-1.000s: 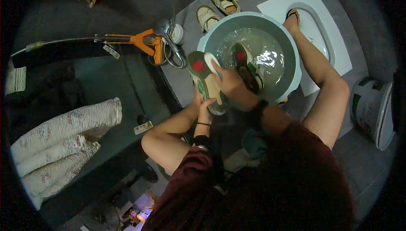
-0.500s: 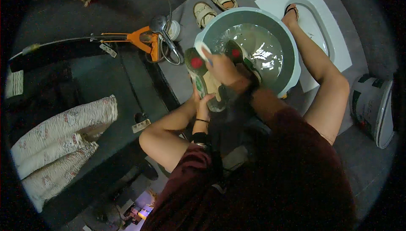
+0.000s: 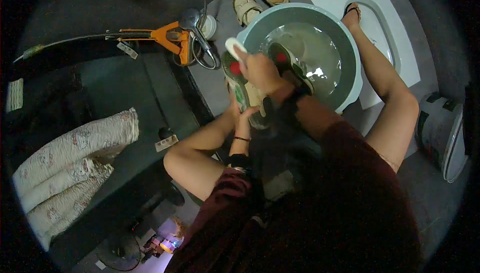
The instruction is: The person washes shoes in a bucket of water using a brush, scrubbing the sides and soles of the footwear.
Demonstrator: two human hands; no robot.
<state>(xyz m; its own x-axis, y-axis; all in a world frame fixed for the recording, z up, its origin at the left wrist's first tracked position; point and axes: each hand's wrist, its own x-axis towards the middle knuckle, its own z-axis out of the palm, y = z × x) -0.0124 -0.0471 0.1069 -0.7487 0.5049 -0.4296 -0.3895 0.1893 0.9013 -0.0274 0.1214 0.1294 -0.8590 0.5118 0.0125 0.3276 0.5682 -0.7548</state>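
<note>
My left hand [image 3: 240, 110] grips a shoe [image 3: 239, 90] along its side, with its sole turned up. That sole is dark green with a red patch and a beige middle. My right hand [image 3: 262, 73] is closed round a white brush [image 3: 233, 46], whose end juts past my fingers over the toe end of the sole; its bristles are hidden. A second shoe [image 3: 281, 57], also with a red patch on its sole, leans inside the round grey-green basin [image 3: 354, 58], just beyond my right wrist. Cloudy water [image 3: 320, 48] fills part of the basin.
Beige strap shoes [image 3: 246, 8] stand behind the basin. At its right lies a white squat toilet pan [image 3: 407, 53], where my foot rests. A bucket [image 3: 440, 135] is far right. Left are a shower head [image 3: 190, 19], an orange tool [image 3: 167, 37] and a patterned cloth [image 3: 82, 148] on a dark ledge.
My right hand and the brush have slid slightly up and left, toward the toe end of the sole. My left hand keeps its hold on the shoe. The whole view has shifted a little.
</note>
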